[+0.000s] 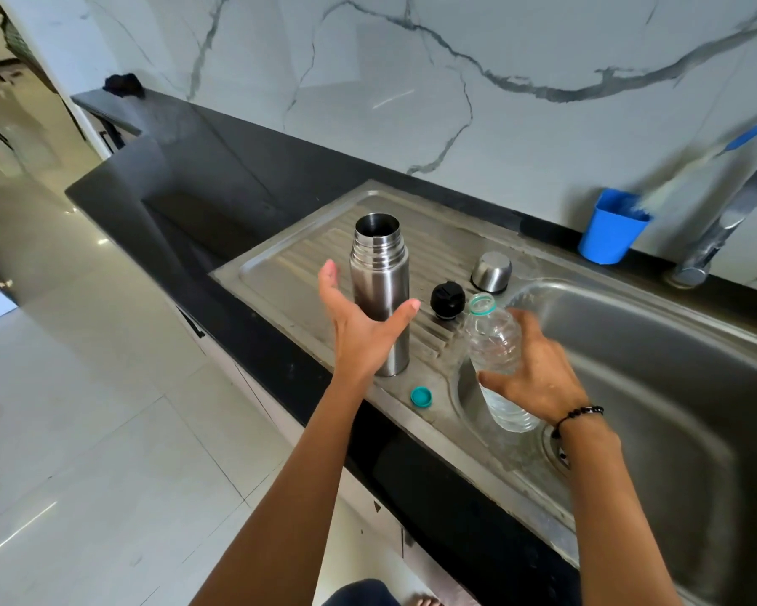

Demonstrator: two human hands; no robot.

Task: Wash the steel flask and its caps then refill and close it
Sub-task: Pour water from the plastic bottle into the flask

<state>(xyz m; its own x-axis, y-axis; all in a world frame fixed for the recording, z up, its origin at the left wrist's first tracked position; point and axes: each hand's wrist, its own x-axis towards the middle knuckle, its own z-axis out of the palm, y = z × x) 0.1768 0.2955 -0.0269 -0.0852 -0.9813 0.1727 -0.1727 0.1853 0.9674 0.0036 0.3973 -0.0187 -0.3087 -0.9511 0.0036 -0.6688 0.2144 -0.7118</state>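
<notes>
Our right grip (538, 378) clamps a plastic bottle (497, 343) beside the uncapped steel flask (379, 273); our left grip (359, 325) spreads apart just before the flask.

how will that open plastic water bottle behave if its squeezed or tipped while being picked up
The plastic bottle looks thin-walled, so it would probably flex in the right hand. Its teal cap lies on the drainboard, so the water inside would likely spill if tipped. Likely lightish, being partly filled.

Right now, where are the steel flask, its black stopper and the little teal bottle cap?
steel flask (379, 273), head view, on its upper body.
black stopper (447, 297), head view, on its top.
teal bottle cap (421, 396), head view, on its centre.
</notes>
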